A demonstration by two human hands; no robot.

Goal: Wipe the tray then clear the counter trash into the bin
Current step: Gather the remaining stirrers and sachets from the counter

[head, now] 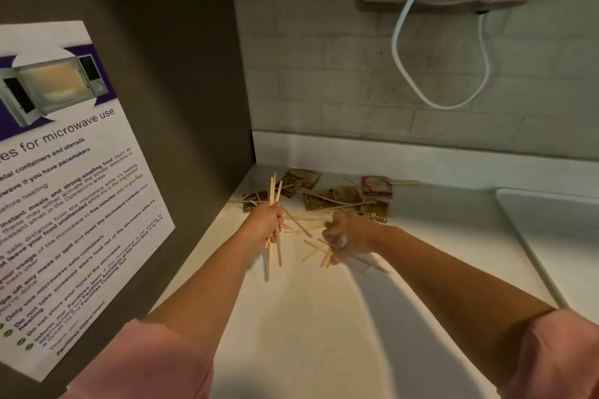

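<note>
Two pink sleeves (146, 363) are seen nearest. A bundle of sticks (275, 191) is gripped upright in the left hand (265, 220). The blurred right hand (346, 233) is curled over loose sticks (301, 227) scattered crisscross on the tabletop (324, 317); its grip cannot be told. Packets (334, 199) lie just beyond.

Head view, single camera. Worn on the person's head, the wide-angle lens looked forward and steeply down onto the white counter (324, 317) from near, over its front part. It faced the tiled wall (356, 91) behind the counter; a microwave-use notice (64, 188) hung left of the counter.
</note>
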